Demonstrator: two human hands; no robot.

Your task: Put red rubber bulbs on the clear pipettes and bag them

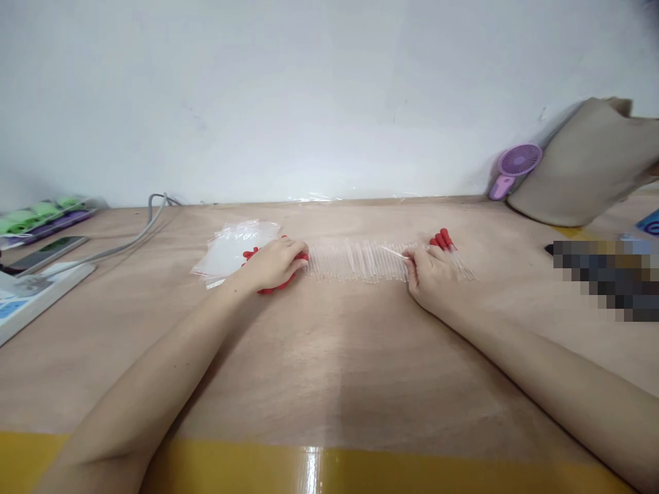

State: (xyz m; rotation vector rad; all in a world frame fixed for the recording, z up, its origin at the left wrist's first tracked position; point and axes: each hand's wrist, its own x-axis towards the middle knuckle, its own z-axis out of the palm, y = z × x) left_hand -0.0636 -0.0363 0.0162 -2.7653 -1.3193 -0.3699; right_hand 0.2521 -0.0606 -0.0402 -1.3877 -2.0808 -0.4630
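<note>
A row of thin clear tubes [355, 261] lies side by side on the table between my hands. My left hand [281, 263] is closed over a small pile of red rubber bulbs [268, 291], with a red bulb [301, 257] showing at its fingertips. At the right end of the row, my right hand [430, 271] pinches a single clear tube [393, 252], tilted with its free end pointing left. Just beyond the right hand lie several droppers [443, 240], clear tubes with red bulbs on their ends. My right palm hides part of them.
Clear plastic bags [237, 243] are stacked behind my left hand. A power strip [46, 295] with a grey cable [139, 237], a phone [49, 254] and green packets [38, 216] sit at left. A purple fan [519, 161] and a beige bag [581, 165] lean at right.
</note>
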